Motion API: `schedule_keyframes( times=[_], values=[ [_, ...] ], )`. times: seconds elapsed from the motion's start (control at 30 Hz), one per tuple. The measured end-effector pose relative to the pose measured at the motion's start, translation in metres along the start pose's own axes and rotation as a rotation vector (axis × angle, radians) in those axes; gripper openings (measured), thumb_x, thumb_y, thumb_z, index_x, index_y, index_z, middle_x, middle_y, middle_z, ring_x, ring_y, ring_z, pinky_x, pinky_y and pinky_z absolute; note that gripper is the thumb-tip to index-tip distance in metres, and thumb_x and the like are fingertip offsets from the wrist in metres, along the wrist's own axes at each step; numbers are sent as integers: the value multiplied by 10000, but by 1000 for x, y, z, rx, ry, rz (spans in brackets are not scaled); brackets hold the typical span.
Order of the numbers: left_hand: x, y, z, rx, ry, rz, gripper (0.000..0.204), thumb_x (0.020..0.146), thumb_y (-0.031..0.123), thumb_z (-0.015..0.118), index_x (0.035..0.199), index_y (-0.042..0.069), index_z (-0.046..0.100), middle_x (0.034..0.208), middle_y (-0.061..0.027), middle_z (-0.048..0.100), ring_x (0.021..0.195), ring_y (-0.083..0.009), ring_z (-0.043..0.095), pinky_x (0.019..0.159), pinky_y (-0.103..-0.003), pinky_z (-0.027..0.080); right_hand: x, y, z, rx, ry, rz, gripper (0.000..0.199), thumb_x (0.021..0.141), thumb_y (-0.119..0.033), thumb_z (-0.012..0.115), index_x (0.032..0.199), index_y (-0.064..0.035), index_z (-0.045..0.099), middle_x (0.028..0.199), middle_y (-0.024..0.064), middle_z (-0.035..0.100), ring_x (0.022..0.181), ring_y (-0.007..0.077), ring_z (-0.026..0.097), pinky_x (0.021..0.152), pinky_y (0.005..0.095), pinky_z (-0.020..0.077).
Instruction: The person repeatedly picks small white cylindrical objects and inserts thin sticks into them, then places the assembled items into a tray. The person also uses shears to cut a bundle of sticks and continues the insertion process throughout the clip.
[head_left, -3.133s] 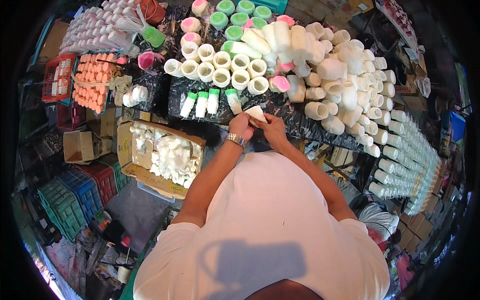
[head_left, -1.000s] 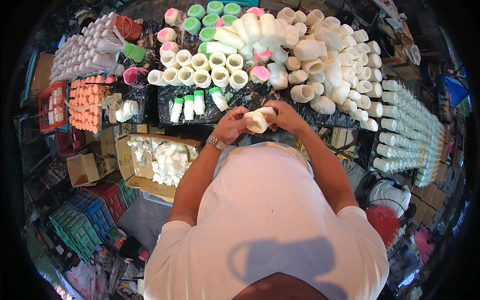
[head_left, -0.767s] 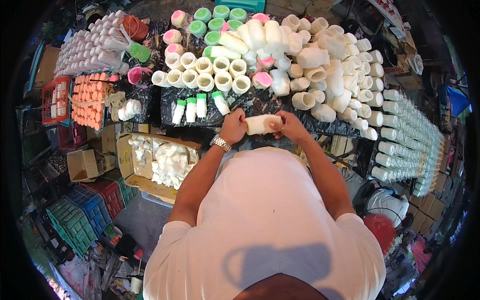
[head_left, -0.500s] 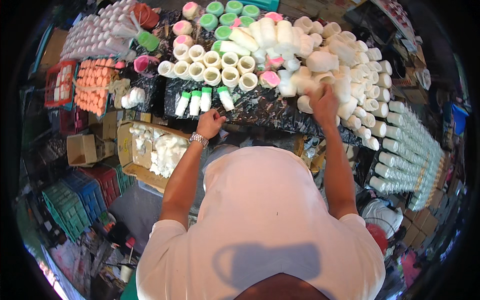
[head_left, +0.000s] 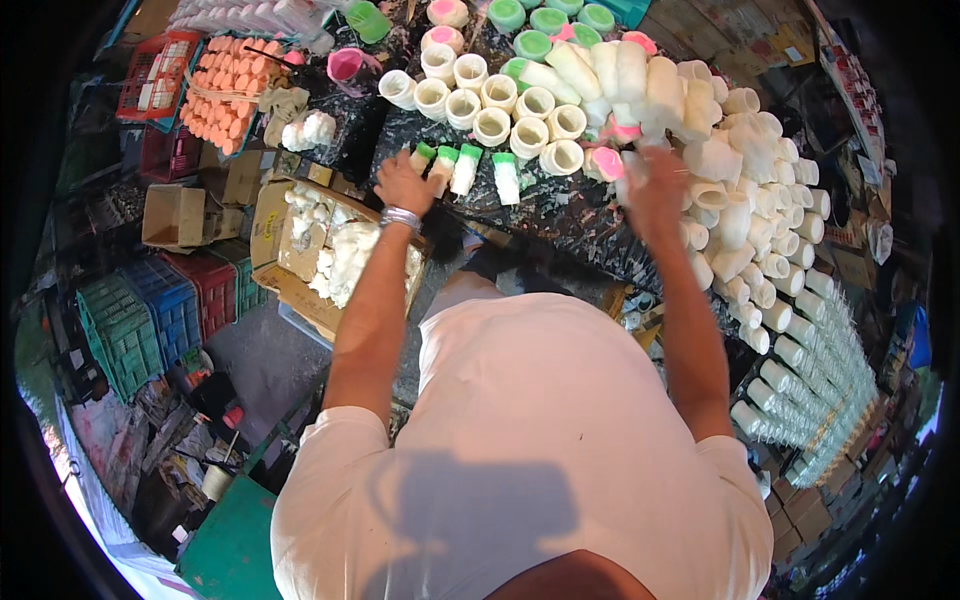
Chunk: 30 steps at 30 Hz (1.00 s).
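A short row of white pieces with green tops (head_left: 466, 170) lies near the front edge of the black-covered table (head_left: 590, 215). My left hand (head_left: 405, 185) is at the left end of this row, fingers apart and touching the leftmost pieces. To the right, my right hand (head_left: 657, 195) is smeared by motion above the table. Something whitish shows by its fingertips, but I cannot make out whether it is held. Close by are a pink-filled cream cup (head_left: 603, 163) and a heap of cream-white hollow cylinders (head_left: 735, 160). Upright hollow white cups (head_left: 491, 127) stand in rows behind the green-topped pieces.
Below left of the table sits a cardboard box (head_left: 275, 272) with white lumps inside. Orange pieces (head_left: 215, 90) and a pink cup (head_left: 350, 66) are at the far left. Wrapped white cylinders (head_left: 815, 370) line the right side. Plastic crates (head_left: 120, 320) stand on the floor.
The view has shifted, so the table appears farther right. My left hand has opened from a curled pose and reached onto the green-topped pieces. My right hand has come away from the cylinder heap.
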<state>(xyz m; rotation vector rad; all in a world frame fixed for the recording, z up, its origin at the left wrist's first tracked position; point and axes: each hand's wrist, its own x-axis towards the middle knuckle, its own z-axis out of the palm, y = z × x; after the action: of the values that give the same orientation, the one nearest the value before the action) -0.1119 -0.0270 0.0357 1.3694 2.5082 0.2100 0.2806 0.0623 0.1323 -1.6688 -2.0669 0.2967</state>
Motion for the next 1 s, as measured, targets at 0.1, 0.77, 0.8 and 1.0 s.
schedule_keyframes(
  times=[0.1, 0.77, 0.8, 1.0],
  values=[
    [36, -48, 13, -110, -93, 159, 787, 739, 365, 861, 1416, 123, 539, 1354, -213, 570, 1274, -415, 539, 1012, -604, 460, -47, -66, 70, 215, -478, -46, 456, 836, -305, 811, 1125, 10, 652, 1183, 232, 663, 1093, 442, 630, 973, 502, 495],
    [41, -32, 32, -1321, -637, -90, 300, 911, 164, 624, 1164, 11, 670, 1052, -65, 709, 917, -163, 669, 836, -313, 532, -19, -142, 207, 1054, -676, 844, 483, 745, 60, 719, 1209, -7, 603, 1075, 89, 686, 948, 190, 669, 832, 327, 540],
    [43, -31, 40, -1270, -616, -67, 301, 913, 167, 624, 1170, 18, 669, 1061, -65, 708, 929, -162, 668, 840, -316, 531, -16, -148, 209, 1099, -665, 774, 516, 743, 61, 728, 1235, -7, 586, 1096, 95, 682, 971, 203, 670, 840, 336, 544],
    [25, -1, 31, -1554, -618, -190, 322, 917, 161, 692, 1205, 58, 590, 1065, -69, 688, 927, -168, 670, 820, -337, 548, -22, -152, 210, 1254, -597, 732, 719, 758, 81, 764, 1398, -26, 456, 1237, 116, 652, 1085, 258, 675, 932, 399, 556]
  ],
)
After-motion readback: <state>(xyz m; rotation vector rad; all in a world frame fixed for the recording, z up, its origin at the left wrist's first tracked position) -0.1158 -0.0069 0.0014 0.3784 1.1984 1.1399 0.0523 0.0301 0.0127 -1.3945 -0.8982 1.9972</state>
